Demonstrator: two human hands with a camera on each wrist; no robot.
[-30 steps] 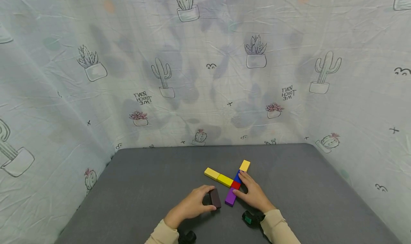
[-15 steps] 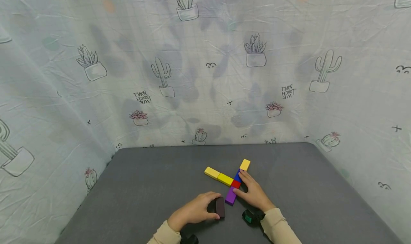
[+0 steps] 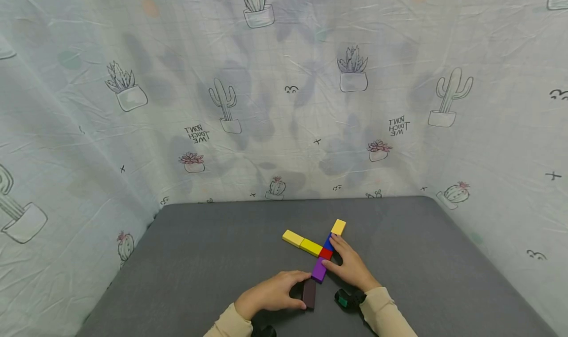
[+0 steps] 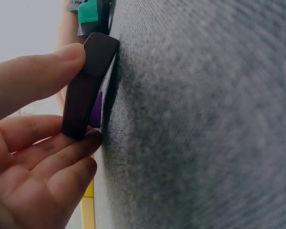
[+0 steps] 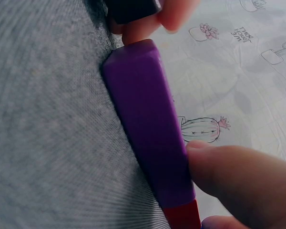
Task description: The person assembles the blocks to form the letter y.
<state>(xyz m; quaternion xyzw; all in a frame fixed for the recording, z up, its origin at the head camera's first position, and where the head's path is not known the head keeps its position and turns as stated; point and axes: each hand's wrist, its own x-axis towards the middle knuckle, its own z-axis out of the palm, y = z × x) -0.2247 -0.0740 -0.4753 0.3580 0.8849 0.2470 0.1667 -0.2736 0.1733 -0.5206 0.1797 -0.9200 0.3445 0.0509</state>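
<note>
In the head view my left hand point(image 3: 276, 292) pinches a dark brown block point(image 3: 309, 293) between thumb and fingers. The left wrist view shows this dark block point(image 4: 88, 88) tilted against the grey cloth. Its far end is close to the near end of a purple block point(image 3: 318, 270); whether they touch I cannot tell. My right hand point(image 3: 353, 268) lies over the row, its thumb touching the purple block point(image 5: 143, 124) and its fingertips at a blue block point(image 3: 328, 242). Between purple and blue sits a red block point(image 3: 326, 253).
A pale yellow block point(image 3: 338, 226) continues the row beyond the blue one. A bright yellow block point(image 3: 311, 247) and another pale yellow block point(image 3: 293, 238) branch off leftward from the red one. All lie on a grey table point(image 3: 213, 248), with a cactus-print curtain point(image 3: 266, 105) behind.
My left hand has carried the dark block rightward and toward the person, turning it, to the near end of the purple block. The right hand and the joined blocks have stayed put.
</note>
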